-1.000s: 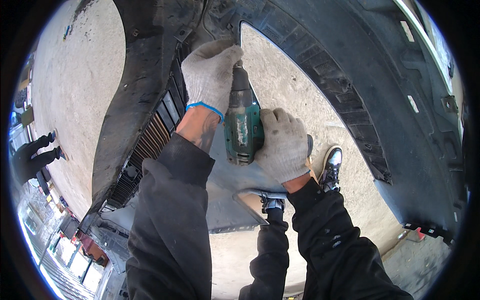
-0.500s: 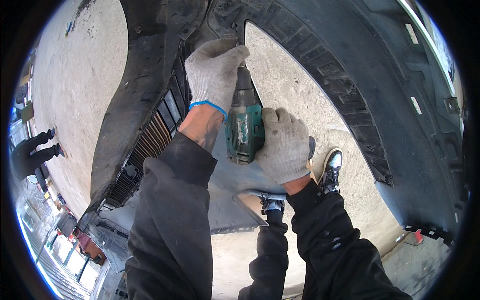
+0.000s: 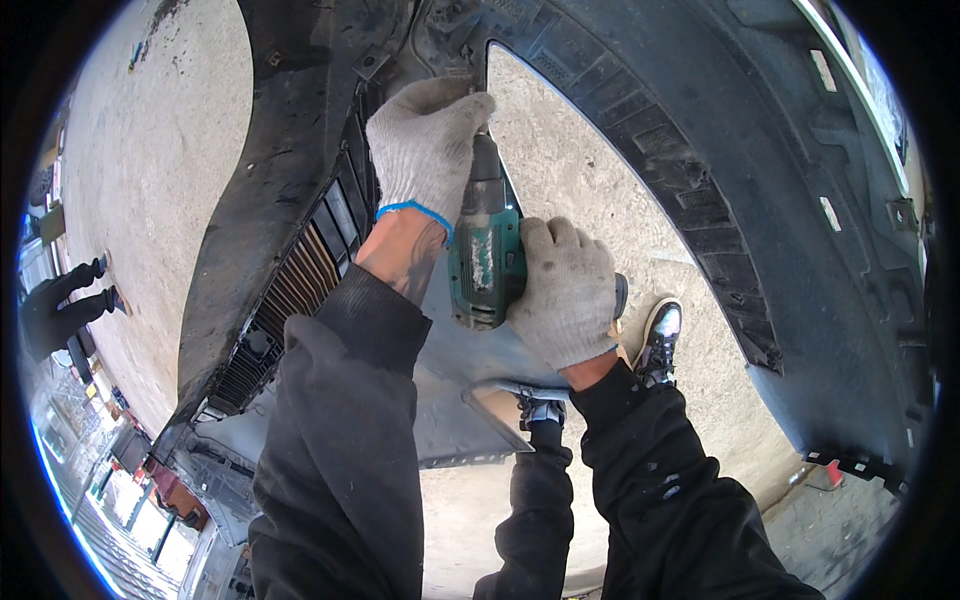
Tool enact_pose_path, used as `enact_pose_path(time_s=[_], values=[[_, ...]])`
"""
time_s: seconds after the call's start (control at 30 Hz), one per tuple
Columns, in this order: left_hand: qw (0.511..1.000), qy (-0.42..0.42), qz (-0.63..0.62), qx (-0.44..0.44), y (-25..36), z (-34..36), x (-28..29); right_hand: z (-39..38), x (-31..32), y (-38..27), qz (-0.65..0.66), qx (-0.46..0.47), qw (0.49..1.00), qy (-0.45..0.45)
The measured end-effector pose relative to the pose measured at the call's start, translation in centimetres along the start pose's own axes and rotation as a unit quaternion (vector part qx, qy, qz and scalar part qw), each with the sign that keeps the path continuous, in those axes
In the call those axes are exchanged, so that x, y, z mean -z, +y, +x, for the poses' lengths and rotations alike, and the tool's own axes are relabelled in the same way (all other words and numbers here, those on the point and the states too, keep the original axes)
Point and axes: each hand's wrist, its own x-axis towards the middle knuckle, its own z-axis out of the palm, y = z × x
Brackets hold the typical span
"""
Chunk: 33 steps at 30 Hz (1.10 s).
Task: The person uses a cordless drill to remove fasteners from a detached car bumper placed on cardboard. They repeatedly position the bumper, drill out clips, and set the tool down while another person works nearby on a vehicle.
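Observation:
A green and black cordless drill (image 3: 483,265) points away from me, its green casing scuffed. Around its handle, my right hand (image 3: 565,285) in a knitted grey-white glove is closed. My left hand (image 3: 430,140), in a like glove with a blue cuff edge, is closed beside the chuck. Its curled fingers hide the drill's tip and whatever they pinch there. Both hands are over a large dark plastic vehicle bumper (image 3: 285,140), at the narrow end of a big curved opening. Left of the drill, a black slatted grille (image 3: 300,270) is set in the bumper.
Ribbed plastic (image 3: 690,190) edges the opening's right side. Concrete floor (image 3: 570,130) shows through it, with my shoe (image 3: 662,335) below. At far left stands another person (image 3: 65,310) in dark clothes. A small red object (image 3: 835,473) lies at lower right.
The view has shifted very slightly, so the drill and bumper sit a few pixels further left. Both hands keep their grip and place at the drill.

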Motion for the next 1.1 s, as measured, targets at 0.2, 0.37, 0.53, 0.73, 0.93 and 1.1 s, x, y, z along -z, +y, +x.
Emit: enact_pose_path(time_s=[0.2,0.37,0.53,0.73,0.93,1.1], values=[[1.0,0.007,-0.001,0.007,0.2,0.0,0.1,0.0,-0.2,0.0,-0.002,-0.001,1.0,0.002],[1.0,0.006,-0.02,0.007,-0.1,-0.1,0.0,0.0,-0.1,0.0,0.002,0.005,1.0,0.012],[0.995,0.08,-0.045,-0.035,-0.6,1.4,1.2,0.0,0.1,0.0,-0.009,0.007,1.0,0.008],[0.762,0.302,0.426,-0.384,4.6,9.7,11.7,0.2,0.6,-0.6,-0.001,0.016,1.0,0.014],[0.952,0.068,0.269,-0.129,9.3,15.6,13.8,1.1,0.6,-1.0,-0.007,0.021,0.999,0.028],[0.935,0.19,0.285,-0.095,9.3,13.4,12.6,0.0,0.5,-0.9,-0.026,0.023,0.999,0.023]])
